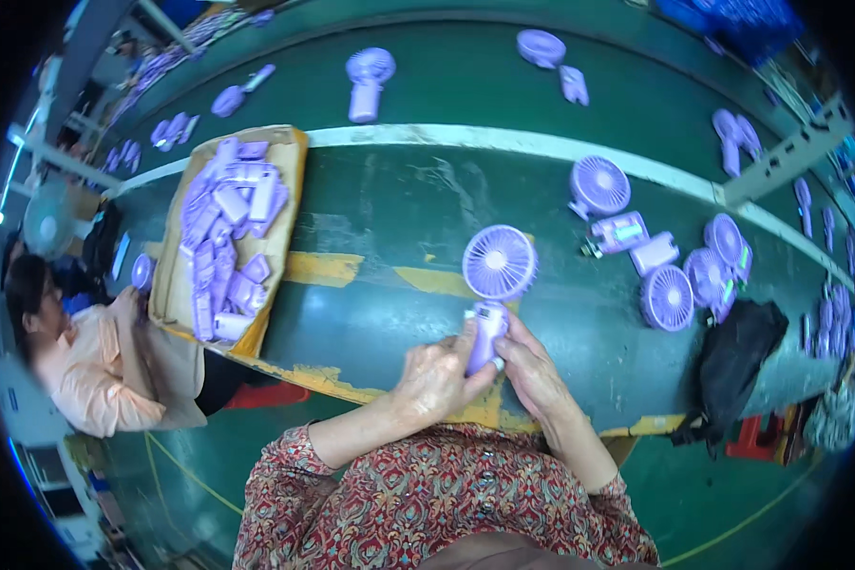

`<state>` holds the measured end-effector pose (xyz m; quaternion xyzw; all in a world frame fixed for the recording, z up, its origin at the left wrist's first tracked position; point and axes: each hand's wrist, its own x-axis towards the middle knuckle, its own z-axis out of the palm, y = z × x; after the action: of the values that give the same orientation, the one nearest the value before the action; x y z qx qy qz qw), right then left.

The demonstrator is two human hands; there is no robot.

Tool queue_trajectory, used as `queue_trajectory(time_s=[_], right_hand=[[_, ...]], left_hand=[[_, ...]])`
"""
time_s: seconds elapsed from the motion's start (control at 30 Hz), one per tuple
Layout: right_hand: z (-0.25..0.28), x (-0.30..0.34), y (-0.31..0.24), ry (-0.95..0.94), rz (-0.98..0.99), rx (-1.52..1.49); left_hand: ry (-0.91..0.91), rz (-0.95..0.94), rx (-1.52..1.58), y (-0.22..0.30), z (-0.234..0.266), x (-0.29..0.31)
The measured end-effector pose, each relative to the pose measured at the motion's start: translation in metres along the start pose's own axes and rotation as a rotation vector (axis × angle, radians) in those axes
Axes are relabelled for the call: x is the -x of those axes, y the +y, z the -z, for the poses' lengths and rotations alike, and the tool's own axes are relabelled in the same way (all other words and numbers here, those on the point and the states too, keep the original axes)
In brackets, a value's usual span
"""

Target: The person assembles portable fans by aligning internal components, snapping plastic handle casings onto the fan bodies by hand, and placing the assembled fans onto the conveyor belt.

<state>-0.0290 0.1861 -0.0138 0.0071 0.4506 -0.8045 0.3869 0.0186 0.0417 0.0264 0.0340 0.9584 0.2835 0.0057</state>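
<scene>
Near the table's front edge I hold a purple handheld fan between both hands. Its round caged head (500, 262) points away from me, and its handle (487, 334) lies in my grip. My left hand (437, 377) closes on the handle's left side, thumb along it. From the right, my right hand (534, 369) pinches the same handle, its fingers partly hidden beneath. A small dark patch shows near the top of the handle.
A cardboard tray (293, 190) heaped with purple handle shells (233, 204) stands to the left. More purple fans (668, 296) and opened handles (620, 231) lie at the right, near a black bag (743, 356). Beyond a white rail (484, 140), fans rest on a green belt. A co-worker (100, 366) sits at the left.
</scene>
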Motion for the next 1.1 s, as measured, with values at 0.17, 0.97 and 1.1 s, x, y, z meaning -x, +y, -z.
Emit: queue_trajectory(time_s=[0.17,0.97,1.1], right_hand=[[-0.008,0.005,0.008,0.116,0.028,0.076],[-0.011,0.002,0.014,0.126,0.144,0.177],[-0.009,0.002,0.015,0.129,0.142,0.239]], left_hand=[[-0.043,-0.002,0.006,-0.004,-0.007,0.009],[-0.027,-0.079,-0.076,-0.004,-0.004,0.003],[-0.057,-0.06,-0.03,-0.008,0.002,0.0]])
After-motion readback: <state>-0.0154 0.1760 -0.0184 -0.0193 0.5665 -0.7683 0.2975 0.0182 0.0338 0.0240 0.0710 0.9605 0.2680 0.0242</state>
